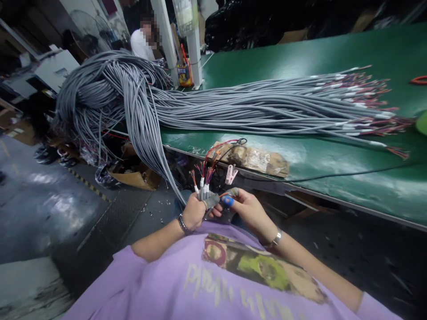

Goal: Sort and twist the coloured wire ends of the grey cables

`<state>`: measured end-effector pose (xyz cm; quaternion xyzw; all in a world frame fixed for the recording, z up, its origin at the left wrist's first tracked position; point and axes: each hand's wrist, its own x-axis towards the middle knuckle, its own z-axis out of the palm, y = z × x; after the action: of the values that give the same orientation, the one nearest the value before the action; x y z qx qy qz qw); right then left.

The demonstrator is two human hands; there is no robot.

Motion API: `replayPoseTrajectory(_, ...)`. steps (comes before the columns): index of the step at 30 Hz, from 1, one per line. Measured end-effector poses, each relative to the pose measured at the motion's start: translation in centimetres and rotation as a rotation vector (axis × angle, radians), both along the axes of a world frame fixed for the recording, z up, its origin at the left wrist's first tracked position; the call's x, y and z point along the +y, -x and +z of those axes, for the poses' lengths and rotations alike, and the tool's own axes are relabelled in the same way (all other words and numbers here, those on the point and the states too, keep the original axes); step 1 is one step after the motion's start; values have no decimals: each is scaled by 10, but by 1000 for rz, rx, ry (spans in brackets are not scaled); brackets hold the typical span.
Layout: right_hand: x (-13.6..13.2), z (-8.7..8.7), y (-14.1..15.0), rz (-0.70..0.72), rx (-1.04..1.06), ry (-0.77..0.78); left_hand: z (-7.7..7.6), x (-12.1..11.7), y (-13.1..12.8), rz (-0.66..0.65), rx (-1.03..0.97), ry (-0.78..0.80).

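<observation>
Several grey cables (pixel 202 191) with white sleeves and fanned coloured wires stick up from my left hand (pixel 197 212), which is closed around them. My right hand (pixel 248 209) pinches thin coloured wires (pixel 227 194) at a cable end beside the left hand; a blue covering shows on its thumb and a grey one on a finger. The left thumb is wrapped in grey as well. From the left hand the held cables run back up to a thick grey cable bundle (pixel 143 111) draped over the table edge. Just above the hands is a pink clip (pixel 231 174) at the table's edge.
A long row of grey cables (pixel 253 106) lies across the green table (pixel 333 164), stripped ends to the right. A worn wooden block (pixel 263 161) with wires sits at the near edge. A black cord (pixel 333 175) crosses the tabletop. A cardboard box (pixel 136 175) stands below; a person (pixel 142 44) is behind.
</observation>
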<state>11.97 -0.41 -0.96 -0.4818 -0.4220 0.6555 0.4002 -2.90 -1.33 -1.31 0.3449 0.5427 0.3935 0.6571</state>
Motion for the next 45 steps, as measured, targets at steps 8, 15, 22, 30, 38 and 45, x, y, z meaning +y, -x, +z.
replayPoseTrajectory(8, -4, -5, 3, 43, -1, -110, -2, 1, -2, 99, 3, -14)
replayPoseTrajectory(15, -4, -5, 3, 27, -45, -168, -4, -1, -1, 75, 28, -59)
replayPoseTrajectory(22, -4, -2, 6, 102, 12, -147, -1, -6, 5, -192, 28, -30)
replayPoseTrajectory(30, 1, -14, 7, -92, 29, -56, -4, -5, 8, -119, 10, -30)
replayPoseTrajectory(38, -2, 3, 8, 67, -43, -32, -9, -7, 7, -81, 19, -58)
replayPoseTrajectory(45, -1, -2, 8, 69, 7, 36, -10, -8, 4, -9, 47, -80)
